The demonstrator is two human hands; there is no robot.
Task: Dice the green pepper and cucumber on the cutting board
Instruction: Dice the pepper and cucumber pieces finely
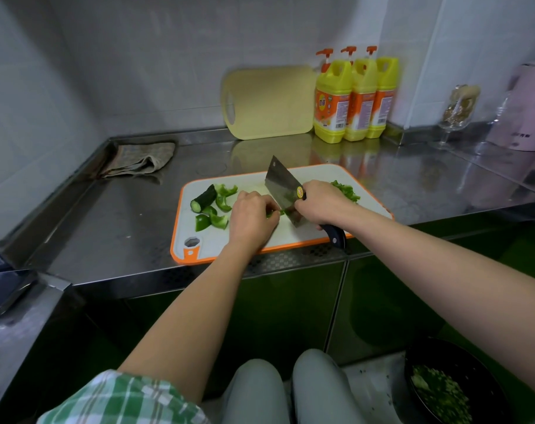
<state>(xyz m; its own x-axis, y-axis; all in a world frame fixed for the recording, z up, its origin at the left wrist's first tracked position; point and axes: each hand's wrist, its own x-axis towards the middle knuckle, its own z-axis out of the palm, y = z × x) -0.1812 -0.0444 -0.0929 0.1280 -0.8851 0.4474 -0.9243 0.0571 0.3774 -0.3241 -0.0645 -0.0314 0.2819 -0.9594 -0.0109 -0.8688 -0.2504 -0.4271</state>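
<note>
- The white, orange-rimmed cutting board [306,234] lies on the steel counter [122,224], near its front edge.
- The left hand [252,217] is curled knuckles-up on the middle of the board, its fingertips pinning a green pepper strip [274,213] just beside the blade.
- The right hand [319,203] is wrapped round the dark handle of a cleaver [283,186]. The blade is tilted, with its edge down at the strip.
- A cucumber piece [203,198], uncut but for its sliced end, lies at the board's left end.
- Several large pepper chunks [217,209] lie next to it.
- A heap of diced pepper [347,191] sits on the board's far right, partly hidden behind the right hand.
- A black bowl [474,362] stands low at the right, below counter level, and holds finely chopped green bits [440,393].
- Three yellow pump bottles of dish soap [356,96] stand in a row against the back wall.
- A pale yellow cutting board [269,102] leans on the wall just beside them.
- A stemmed glass [459,111] at the far right holds something brownish, too blurred to name.
- A crumpled cloth [141,159] lies in the counter's back left corner.
</note>
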